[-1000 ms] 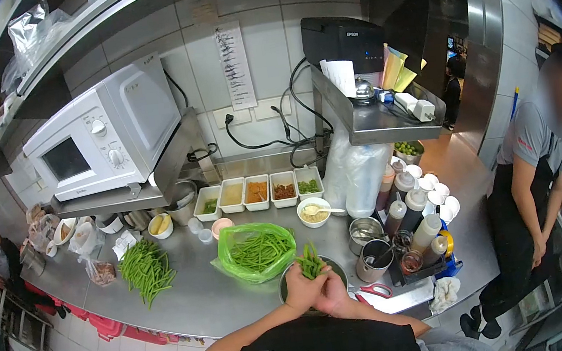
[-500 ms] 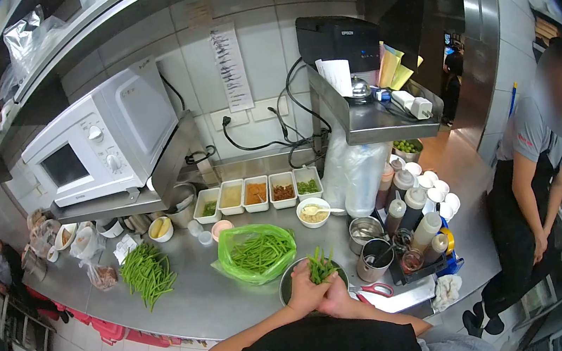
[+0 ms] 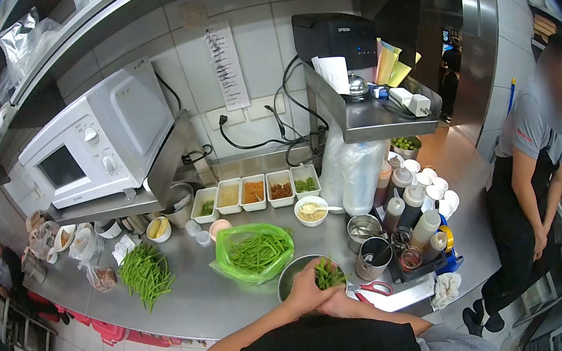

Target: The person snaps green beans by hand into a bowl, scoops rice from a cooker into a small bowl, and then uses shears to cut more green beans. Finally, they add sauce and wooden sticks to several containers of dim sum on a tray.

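My left hand (image 3: 303,292) and my right hand (image 3: 335,302) are together over a metal bowl (image 3: 285,279). Both are closed around a bunch of cut green beans (image 3: 326,274), whose ends stick out above my fingers. Just behind the bowl, a green plastic bag (image 3: 219,253) lies open with more green beans (image 3: 257,252) in it. A loose pile of long green beans (image 3: 145,273) rests on the steel counter (image 3: 198,301) further left. Red-handled scissors (image 3: 375,288) lie right beside my right hand.
White trays of ingredients (image 3: 253,192) line the wall. Squeeze bottles (image 3: 414,200) and metal containers (image 3: 374,257) crowd the right side. A microwave (image 3: 102,135) and a printer shelf (image 3: 387,122) overhang the counter. A person (image 3: 525,172) stands at the right.
The bean bunch has tipped to the right and its ends now point more sideways. My left hand covers it from the left, and the view has shifted slightly.
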